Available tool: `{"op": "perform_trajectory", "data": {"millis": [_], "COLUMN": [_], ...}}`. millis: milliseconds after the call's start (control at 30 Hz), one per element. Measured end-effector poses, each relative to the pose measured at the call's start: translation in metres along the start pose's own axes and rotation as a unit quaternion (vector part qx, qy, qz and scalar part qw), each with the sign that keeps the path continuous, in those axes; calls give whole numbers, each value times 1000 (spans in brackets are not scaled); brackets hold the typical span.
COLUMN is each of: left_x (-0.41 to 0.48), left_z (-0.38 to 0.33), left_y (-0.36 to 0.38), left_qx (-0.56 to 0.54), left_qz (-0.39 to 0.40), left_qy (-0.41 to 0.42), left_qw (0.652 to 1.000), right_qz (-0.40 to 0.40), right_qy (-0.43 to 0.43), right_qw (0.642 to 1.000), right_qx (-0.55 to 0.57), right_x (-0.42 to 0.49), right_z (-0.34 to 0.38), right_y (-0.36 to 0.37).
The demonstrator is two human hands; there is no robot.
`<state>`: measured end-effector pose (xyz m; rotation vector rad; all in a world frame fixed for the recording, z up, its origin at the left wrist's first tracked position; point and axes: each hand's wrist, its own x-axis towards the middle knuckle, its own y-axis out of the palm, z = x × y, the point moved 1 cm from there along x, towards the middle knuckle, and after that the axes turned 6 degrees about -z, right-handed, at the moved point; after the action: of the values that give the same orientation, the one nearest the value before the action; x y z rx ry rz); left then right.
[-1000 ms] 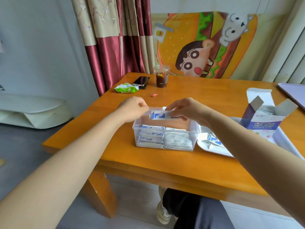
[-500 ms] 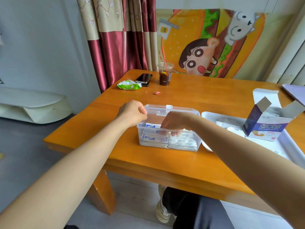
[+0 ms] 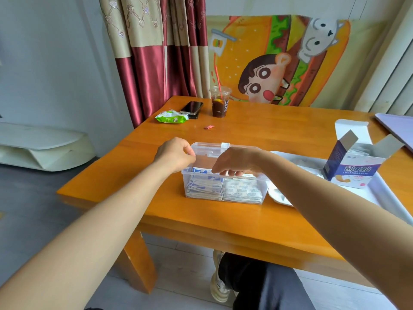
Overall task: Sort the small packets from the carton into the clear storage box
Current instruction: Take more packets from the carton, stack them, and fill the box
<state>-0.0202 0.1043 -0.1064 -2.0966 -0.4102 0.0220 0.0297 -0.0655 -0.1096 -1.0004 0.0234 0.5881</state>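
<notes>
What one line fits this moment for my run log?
left hand: at box corner | right hand: fingers on packets | packets: two stacks | carton: open, on tray

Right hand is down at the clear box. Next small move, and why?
Probably lift the right hand out of the clear storage box and reach right to the carton. Its fingers sit at rim level over the stacked packets, with none visible in them. The left hand grips the box's left rim, and the carton stands open on the tray.
</notes>
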Motion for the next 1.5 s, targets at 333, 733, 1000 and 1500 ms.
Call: {"op": "perform_trajectory", "data": {"millis": [333, 733, 1000, 1500], "left_x": [-23, -62, -48, -34], "left_z": [-92, -188, -183, -178], "left_y": [15, 150, 187, 187], "left_qx": [-51, -12, 116, -15], "left_qz": [-36, 138, 95, 91], "left_qy": [165, 302, 279, 236], "left_qw": [984, 943, 948, 967], "right_qz": [-156, -249, -273, -286], "right_qy": [-46, 57, -11, 27], "right_qw": [979, 965, 958, 957], "right_qx": [122, -51, -88, -31], "right_x": [-73, -128, -119, -114], "right_z": [-72, -211, -231, -237], "right_y": [-79, -53, -44, -48]}}
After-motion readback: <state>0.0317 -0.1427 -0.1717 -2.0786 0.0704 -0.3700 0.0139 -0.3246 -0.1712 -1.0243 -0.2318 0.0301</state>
